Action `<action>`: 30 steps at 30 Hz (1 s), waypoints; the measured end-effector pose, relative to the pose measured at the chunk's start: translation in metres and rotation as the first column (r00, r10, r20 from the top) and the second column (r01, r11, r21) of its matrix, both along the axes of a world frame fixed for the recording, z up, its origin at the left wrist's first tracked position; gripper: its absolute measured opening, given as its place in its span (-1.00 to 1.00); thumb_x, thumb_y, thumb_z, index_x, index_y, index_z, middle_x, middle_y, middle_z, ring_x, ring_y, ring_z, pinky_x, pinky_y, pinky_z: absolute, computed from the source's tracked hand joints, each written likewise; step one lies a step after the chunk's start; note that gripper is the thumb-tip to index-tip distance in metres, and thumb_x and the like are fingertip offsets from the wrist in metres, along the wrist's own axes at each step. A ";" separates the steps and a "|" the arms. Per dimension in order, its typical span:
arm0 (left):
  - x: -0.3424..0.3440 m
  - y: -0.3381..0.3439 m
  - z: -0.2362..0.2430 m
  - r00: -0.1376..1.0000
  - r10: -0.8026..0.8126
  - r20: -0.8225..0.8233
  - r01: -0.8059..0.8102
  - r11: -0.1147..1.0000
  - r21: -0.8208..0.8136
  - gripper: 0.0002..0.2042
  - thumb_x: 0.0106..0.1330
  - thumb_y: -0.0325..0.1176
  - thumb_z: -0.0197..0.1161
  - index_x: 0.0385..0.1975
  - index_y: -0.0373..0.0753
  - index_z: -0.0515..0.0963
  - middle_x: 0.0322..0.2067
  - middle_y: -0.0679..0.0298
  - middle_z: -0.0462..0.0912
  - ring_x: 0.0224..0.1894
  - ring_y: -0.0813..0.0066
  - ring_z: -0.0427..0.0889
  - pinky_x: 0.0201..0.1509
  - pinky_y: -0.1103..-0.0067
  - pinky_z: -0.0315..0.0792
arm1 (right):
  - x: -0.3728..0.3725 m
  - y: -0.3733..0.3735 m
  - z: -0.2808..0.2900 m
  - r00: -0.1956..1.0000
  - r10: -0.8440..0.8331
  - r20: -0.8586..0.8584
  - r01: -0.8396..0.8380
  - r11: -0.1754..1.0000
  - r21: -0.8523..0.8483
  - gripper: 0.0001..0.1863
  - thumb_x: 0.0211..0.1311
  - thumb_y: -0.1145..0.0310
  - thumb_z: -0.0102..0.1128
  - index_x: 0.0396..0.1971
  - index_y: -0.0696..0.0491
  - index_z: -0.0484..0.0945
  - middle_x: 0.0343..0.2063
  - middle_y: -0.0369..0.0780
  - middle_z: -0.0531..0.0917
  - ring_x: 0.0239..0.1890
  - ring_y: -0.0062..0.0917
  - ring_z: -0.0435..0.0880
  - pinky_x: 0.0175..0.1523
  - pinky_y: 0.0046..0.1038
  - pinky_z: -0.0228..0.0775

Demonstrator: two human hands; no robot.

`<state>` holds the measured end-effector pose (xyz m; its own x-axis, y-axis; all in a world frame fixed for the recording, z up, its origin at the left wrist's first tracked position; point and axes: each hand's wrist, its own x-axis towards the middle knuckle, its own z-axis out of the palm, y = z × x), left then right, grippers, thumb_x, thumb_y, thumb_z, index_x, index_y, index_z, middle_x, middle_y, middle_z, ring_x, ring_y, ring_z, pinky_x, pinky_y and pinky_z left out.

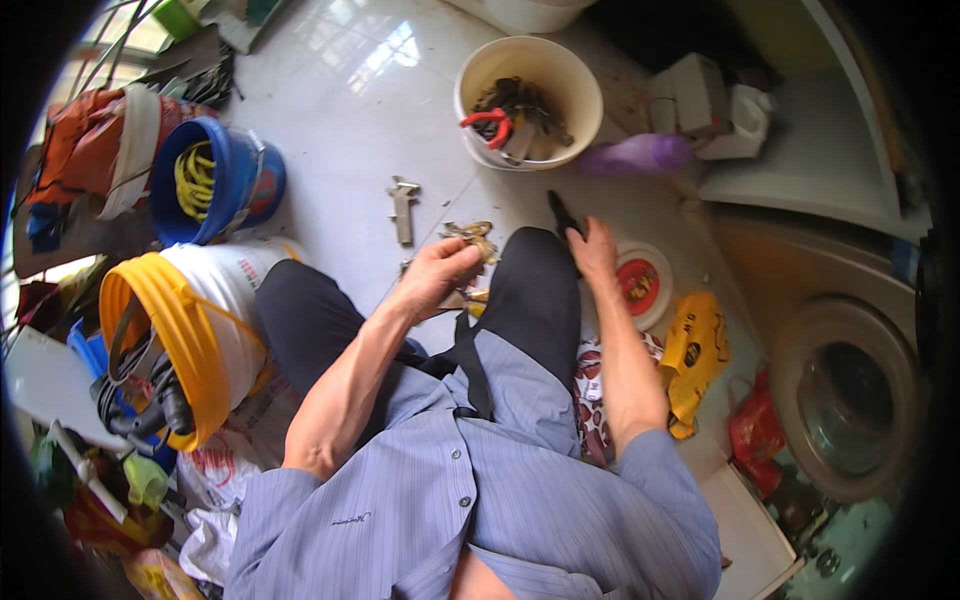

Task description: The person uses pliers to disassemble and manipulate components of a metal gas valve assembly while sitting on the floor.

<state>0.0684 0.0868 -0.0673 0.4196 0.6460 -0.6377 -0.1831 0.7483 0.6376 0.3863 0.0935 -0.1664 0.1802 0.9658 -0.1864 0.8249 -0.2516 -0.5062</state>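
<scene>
My left hand (438,274) is closed in front of my lap. Its fingers pinch a brass-coloured metal piece (476,238) of irregular shape, partly hidden by the hand. Beyond my right knee, my right hand (596,250) is wrapped round a slim black tool (563,212); its far end points away and its exact kind is unclear. On the floor, ahead of the left hand, lies a flat grey metal fitting (403,210). A few small pieces, partly covered by the left hand, lie between my legs.
A white bucket (468,110) with metal parts and red-handled pliers (488,125) stands ahead. At left are a blue bucket (225,190) and a tipped yellow-rimmed bucket (222,300). A round white lid (655,300), yellow bag (697,355) and front-loading washer (840,385) are right.
</scene>
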 end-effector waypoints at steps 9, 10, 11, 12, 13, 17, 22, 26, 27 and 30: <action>0.010 -0.044 0.000 0.953 0.259 0.154 -0.212 0.939 -0.269 -0.77 0.52 -0.24 0.17 -0.16 -0.31 0.52 -0.33 0.16 0.67 -0.34 0.45 0.59 -0.12 0.55 0.49 | 0.022 -0.008 -0.052 0.925 0.333 0.182 -0.288 0.928 -0.236 -0.31 0.15 0.09 0.35 0.18 0.23 0.43 0.01 0.15 0.53 0.02 0.20 0.54 0.12 0.06 0.44; 0.008 -0.044 0.002 0.959 0.249 0.132 -0.213 0.946 -0.243 -0.77 0.51 -0.24 0.18 -0.16 -0.31 0.53 -0.33 0.17 0.66 -0.34 0.46 0.59 -0.12 0.55 0.49 | 0.018 -0.006 -0.046 0.932 0.306 0.194 -0.266 0.941 -0.207 -0.37 0.14 0.15 0.31 0.13 0.25 0.46 -0.04 0.15 0.56 -0.01 0.18 0.56 0.11 0.04 0.46; 0.006 -0.044 0.004 0.965 0.238 0.109 -0.211 0.953 -0.217 -0.77 0.50 -0.24 0.19 -0.16 -0.31 0.53 -0.34 0.19 0.66 -0.33 0.46 0.59 -0.12 0.56 0.49 | 0.013 -0.004 -0.038 0.939 0.277 0.205 -0.243 0.954 -0.177 -0.43 0.14 0.21 0.28 0.08 0.27 0.49 -0.08 0.15 0.58 -0.03 0.16 0.58 0.09 0.03 0.47; 0.003 -0.044 0.005 0.965 0.241 0.106 -0.215 0.953 -0.213 -0.77 0.50 -0.24 0.19 -0.16 -0.31 0.53 -0.34 0.19 0.66 -0.33 0.46 0.59 -0.12 0.56 0.49 | 0.010 -0.001 -0.034 0.939 0.279 0.203 -0.246 0.954 -0.172 -0.43 0.14 0.21 0.28 0.08 0.27 0.49 -0.08 0.15 0.58 -0.03 0.16 0.58 0.09 0.03 0.47; 0.006 -0.040 0.008 0.968 0.230 0.099 -0.209 0.959 -0.189 -0.76 0.50 -0.23 0.20 -0.15 -0.32 0.54 -0.34 0.19 0.66 -0.33 0.47 0.59 -0.12 0.56 0.49 | 0.017 0.000 -0.032 0.967 0.196 0.164 -0.151 0.955 -0.254 -0.52 0.13 0.26 0.24 -0.01 0.26 0.55 -0.17 0.15 0.62 -0.08 0.12 0.62 0.06 -0.03 0.49; 0.010 -0.028 0.018 0.991 0.128 -0.026 -0.128 0.992 -0.016 -0.73 0.50 -0.20 0.21 -0.10 -0.32 0.57 -0.33 0.26 0.66 -0.30 0.55 0.59 -0.11 0.59 0.49 | 0.034 -0.002 -0.021 0.988 -0.130 -0.086 0.077 0.886 -0.457 -0.75 0.07 0.35 0.25 -0.31 0.22 0.61 -0.62 -0.13 0.57 -0.36 -0.23 0.68 -0.18 -0.22 0.46; 0.002 -0.026 0.033 0.985 0.095 -0.146 -0.050 0.956 0.289 -0.72 0.44 -0.21 0.27 -0.14 -0.34 0.62 -0.30 0.32 0.66 -0.23 0.60 0.56 -0.07 0.60 0.44 | 0.005 -0.009 0.085 0.902 -0.205 -0.379 0.009 0.889 -0.458 -0.65 0.09 0.24 0.33 -0.28 0.24 0.60 -0.51 -0.25 0.57 -0.37 -0.50 0.56 -0.20 -0.42 0.42; 0.001 -0.017 0.051 0.983 0.073 -0.169 -0.007 0.932 0.363 -0.69 0.38 -0.24 0.30 -0.06 -0.38 0.62 -0.26 0.32 0.68 -0.20 0.61 0.56 -0.04 0.58 0.44 | -0.019 -0.041 0.161 0.875 0.018 -0.483 -0.108 0.981 -0.159 -0.55 0.30 0.02 0.27 -0.19 0.18 0.62 -0.49 -0.20 0.62 -0.35 -0.47 0.60 -0.13 -0.39 0.44; 0.000 -0.018 0.051 0.979 0.066 -0.191 0.010 0.929 0.371 -0.67 0.38 -0.25 0.32 -0.03 -0.39 0.61 -0.22 0.29 0.70 -0.16 0.59 0.59 0.00 0.57 0.46 | -0.018 -0.049 0.163 0.898 0.068 -0.434 -0.173 0.963 -0.208 -0.46 0.33 -0.10 0.22 -0.24 0.18 0.63 -0.45 -0.15 0.67 -0.32 -0.46 0.64 -0.11 -0.37 0.46; -0.005 -0.015 0.056 0.971 0.035 -0.236 0.065 0.914 0.400 -0.65 0.37 -0.27 0.33 0.01 -0.40 0.61 -0.20 0.28 0.73 -0.14 0.60 0.62 0.04 0.57 0.48 | -0.023 -0.067 0.176 0.831 0.013 -0.557 -0.297 0.857 -0.422 -0.39 0.31 -0.17 0.21 -0.42 0.21 0.65 -0.51 -0.19 0.71 -0.38 -0.46 0.67 -0.17 -0.39 0.47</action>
<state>0.0639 0.0713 -0.0116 0.3024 0.8627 -0.4054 0.0171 0.4203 0.9072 0.3632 0.0261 0.0097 -0.2246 0.7336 -0.6414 0.5211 -0.4658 -0.7152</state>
